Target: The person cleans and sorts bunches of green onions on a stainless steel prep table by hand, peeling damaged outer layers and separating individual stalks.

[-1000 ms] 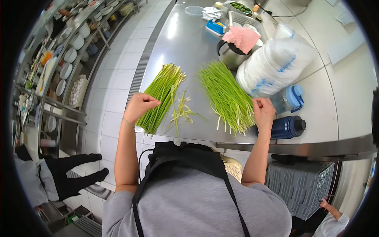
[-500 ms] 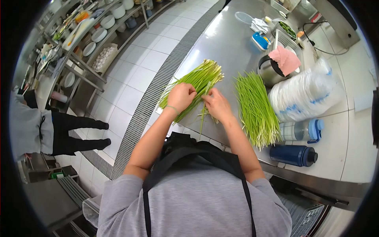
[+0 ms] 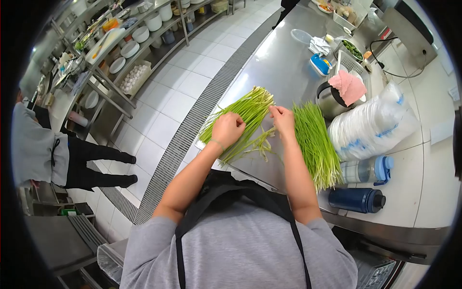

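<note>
A bundle of long thin green stems with pale ends, like flowering chives (image 3: 255, 103), lies slantwise on the steel table. My left hand (image 3: 228, 129) rests over its middle with fingers curled; what they grip is hidden. At the bundle's upper right end my right hand (image 3: 283, 119) has thumb and fingers pinched together by the pale tips, and whatever is in the pinch is too small to make out. Wilted leaf scraps (image 3: 262, 144) lie loose below the bundle. Right of my right hand sits a second, straightened pile of green stems (image 3: 315, 144).
Along the table's right side stand a steel jug (image 3: 329, 101) under a pink cloth (image 3: 347, 86), wrapped stacked containers (image 3: 370, 125), a clear bottle (image 3: 365, 170) and a dark blue bottle (image 3: 353, 200). A person (image 3: 41, 149) stands at the left by shelves of dishes.
My right hand has moved up and right, from the bundle's lower side to its pale tips. Leaf scraps now lie loose below. My left hand stays over the bundle; the view has shifted slightly.
</note>
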### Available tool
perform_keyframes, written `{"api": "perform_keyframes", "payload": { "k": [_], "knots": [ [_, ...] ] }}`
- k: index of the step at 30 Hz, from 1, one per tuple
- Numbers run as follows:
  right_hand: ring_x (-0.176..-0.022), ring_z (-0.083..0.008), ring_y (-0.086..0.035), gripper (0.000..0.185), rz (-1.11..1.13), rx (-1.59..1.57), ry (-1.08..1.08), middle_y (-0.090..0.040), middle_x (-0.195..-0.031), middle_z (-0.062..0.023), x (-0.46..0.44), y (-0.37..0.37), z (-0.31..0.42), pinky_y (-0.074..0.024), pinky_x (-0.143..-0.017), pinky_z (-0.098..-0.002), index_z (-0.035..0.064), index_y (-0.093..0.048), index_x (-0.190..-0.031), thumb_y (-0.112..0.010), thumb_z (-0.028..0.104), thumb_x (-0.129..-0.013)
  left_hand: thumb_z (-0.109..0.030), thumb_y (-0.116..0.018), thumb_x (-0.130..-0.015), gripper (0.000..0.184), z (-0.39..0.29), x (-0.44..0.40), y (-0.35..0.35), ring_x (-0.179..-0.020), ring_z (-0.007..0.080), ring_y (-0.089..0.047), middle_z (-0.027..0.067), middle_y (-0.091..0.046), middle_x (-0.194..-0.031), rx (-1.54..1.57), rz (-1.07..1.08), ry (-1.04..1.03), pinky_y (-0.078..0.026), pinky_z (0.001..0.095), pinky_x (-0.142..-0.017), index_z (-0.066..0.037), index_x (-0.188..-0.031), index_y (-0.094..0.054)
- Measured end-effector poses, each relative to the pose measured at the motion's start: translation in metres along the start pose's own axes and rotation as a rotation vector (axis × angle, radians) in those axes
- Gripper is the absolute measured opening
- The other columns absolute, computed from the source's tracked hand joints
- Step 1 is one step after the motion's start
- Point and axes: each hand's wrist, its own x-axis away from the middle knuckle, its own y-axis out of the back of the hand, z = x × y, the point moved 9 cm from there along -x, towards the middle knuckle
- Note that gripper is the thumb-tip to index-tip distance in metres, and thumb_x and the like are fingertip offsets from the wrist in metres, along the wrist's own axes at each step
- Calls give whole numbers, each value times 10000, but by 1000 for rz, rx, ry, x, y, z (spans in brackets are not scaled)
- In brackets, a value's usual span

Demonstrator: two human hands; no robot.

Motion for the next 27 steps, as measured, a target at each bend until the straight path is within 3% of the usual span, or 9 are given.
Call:
{"api": "perform_keyframes", "payload": {
  "k": [2,5,9,15,17,20,22,23,27],
  "knots": [
    [-432,-48,-423,193,174,-408,-432,-523,-623,12,6,-20,-25,-309,-373,-194,17,-612,-771,-596,207,-794,-142,-614,-667,120,0,3,5,-637,241,-587,114,-599,-679,35,-11,14,-466,343,-605,-23,-674,-621],
    [-404,-25,-382,162,276,-522,-511,-520,-618,11,11,-37,-33,-260,-341,-165,34,-600,-794,-595,195,-800,-136,-623,-662,114,1,12,4,-631,240,-588,114,-599,-687,49,16,4,-467,342,-599,-25,-684,-624],
    [-399,-26,-383,151,257,-604,-473,-515,-609,15,13,-39,-22,-277,-347,-170,45,-596,-762,-597,192,-797,-136,-627,-660,111,8,18,3,-632,237,-588,116,-599,-704,24,40,6,-468,337,-600,-29,-689,-625],
    [-424,-63,-418,188,104,-378,-392,-517,-552,-2,4,-9,-37,-316,-388,-210,19,-605,-711,-607,196,-774,-155,-592,-671,110,9,23,3,-697,254,-583,125,-607,-747,-42,222,81,-465,362,-632,-49,-682,-621],
    [-474,-126,-508,212,-9,9,-119,-570,-564,-51,-6,7,-33,-394,-450,-263,4,-615,-704,-627,211,-744,-163,-587,-676,122,12,24,-2,-709,252,-586,130,-613,-765,-19,311,162,-466,363,-641,-51,-704,-627],
    [-545,-182,-572,216,4,138,-7,-613,-622,-98,-5,-1,-31,-443,-536,-301,3,-628,-724,-641,219,-715,-172,-571,-695,149,9,15,-7,-727,249,-590,137,-619,-794,-20,269,143,-465,368,-655,-49,-756,-631],
    [-570,-195,-585,213,83,293,-62,-620,-642,-106,-11,-16,-31,-450,-552,-304,9,-634,-736,-642,221,-709,-164,-596,-697,157,-3,6,-10,-644,249,-594,112,-615,-710,33,99,-8,-467,350,-607,-41,-788,-630],
    [-594,-207,-598,212,161,444,-120,-627,-661,-114,-11,-25,-36,-456,-567,-306,16,-640,-748,-644,223,-703,-164,-596,-697,157,-3,4,-18,-644,249,-594,112,-615,-710,35,96,-2,-467,350,-607,-41,-788,-630],
    [-532,-188,-561,220,188,409,-136,-611,-614,-92,-11,-33,-39,-434,-518,-304,4,-633,-697,-646,224,-701,-156,-595,-705,158,-13,4,-32,-651,250,-586,110,-603,-706,54,129,-74,-462,354,-608,-36,-803,-628]
  ]
}}
